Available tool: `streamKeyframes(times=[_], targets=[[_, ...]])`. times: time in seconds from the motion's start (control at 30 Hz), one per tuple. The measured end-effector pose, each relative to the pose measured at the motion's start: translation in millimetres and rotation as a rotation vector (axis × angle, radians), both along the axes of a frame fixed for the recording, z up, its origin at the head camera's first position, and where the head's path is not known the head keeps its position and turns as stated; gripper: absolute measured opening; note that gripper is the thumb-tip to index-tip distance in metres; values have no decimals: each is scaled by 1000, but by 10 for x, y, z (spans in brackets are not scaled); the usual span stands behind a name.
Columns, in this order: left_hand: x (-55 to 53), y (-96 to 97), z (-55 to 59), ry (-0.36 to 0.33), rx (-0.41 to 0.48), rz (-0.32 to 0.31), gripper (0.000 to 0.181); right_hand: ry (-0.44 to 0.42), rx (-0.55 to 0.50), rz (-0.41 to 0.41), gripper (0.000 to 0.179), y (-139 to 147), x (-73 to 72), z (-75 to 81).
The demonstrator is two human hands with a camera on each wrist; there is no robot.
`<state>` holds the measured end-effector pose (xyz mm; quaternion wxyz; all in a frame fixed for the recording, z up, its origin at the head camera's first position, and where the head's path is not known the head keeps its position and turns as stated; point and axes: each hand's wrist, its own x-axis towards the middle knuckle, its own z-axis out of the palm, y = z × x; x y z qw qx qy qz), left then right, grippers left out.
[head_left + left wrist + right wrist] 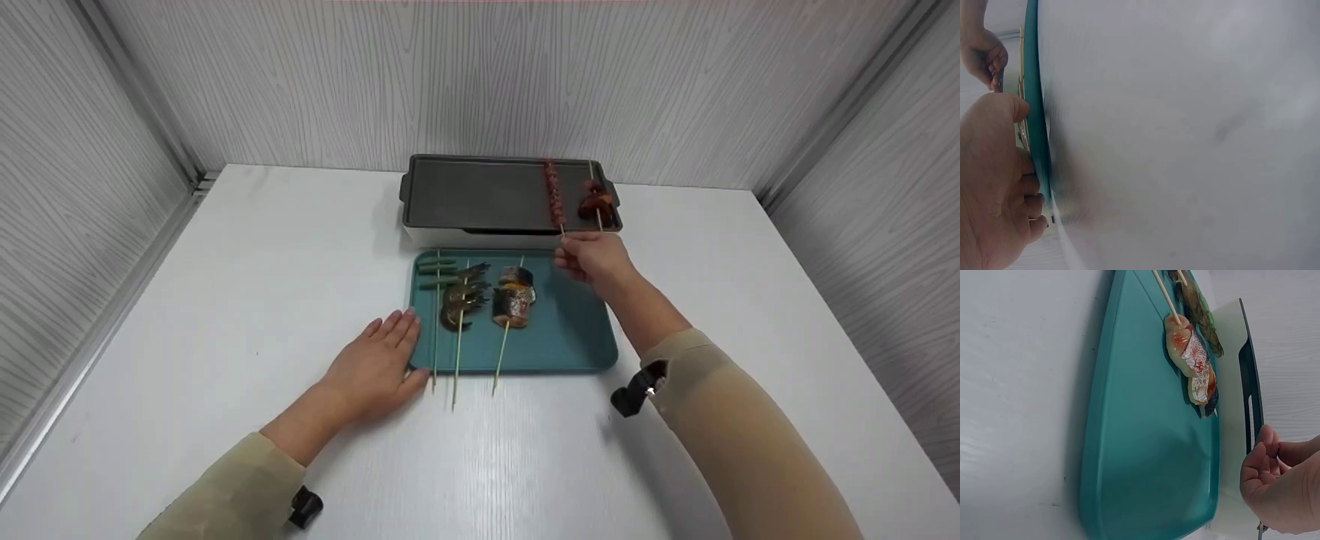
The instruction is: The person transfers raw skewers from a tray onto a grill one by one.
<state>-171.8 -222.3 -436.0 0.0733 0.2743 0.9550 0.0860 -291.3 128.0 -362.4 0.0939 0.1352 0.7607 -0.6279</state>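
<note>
My right hand (598,262) pinches the bottom of the stick of a skewer of small red meat pieces (554,195), which lies on the dark griddle (480,191). In the right wrist view its fingers are curled at the griddle's front edge. Flat on the table, my left hand (375,367) has its fingers extended and touches the left edge of the teal tray (570,337). On that tray lie a fish skewer (511,304), a shrimp skewer (454,304) and a skewer of green pieces (437,268), their sticks overhanging the front rim.
Another skewer with reddish-brown pieces (596,202) lies at the griddle's right end. The griddle stands directly behind the tray on a white table (300,247). Grey wood-grain panels (495,82) enclose the back and both sides.
</note>
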Motion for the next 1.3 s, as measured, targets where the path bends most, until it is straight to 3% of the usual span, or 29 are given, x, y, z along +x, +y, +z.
streamKeyframes(times=[0.37, 0.97, 1.3], targets=[[-13, 9, -6, -1, 0, -1, 79, -25, 50, 10, 45, 11, 101, 7], [-25, -7, 4, 4, -8, -13, 79, -15, 105, 187, 53, 24, 788, 128], [-18, -6, 0, 7, -7, -19, 79, -73, 42, 246, 54, -8, 1120, -39]])
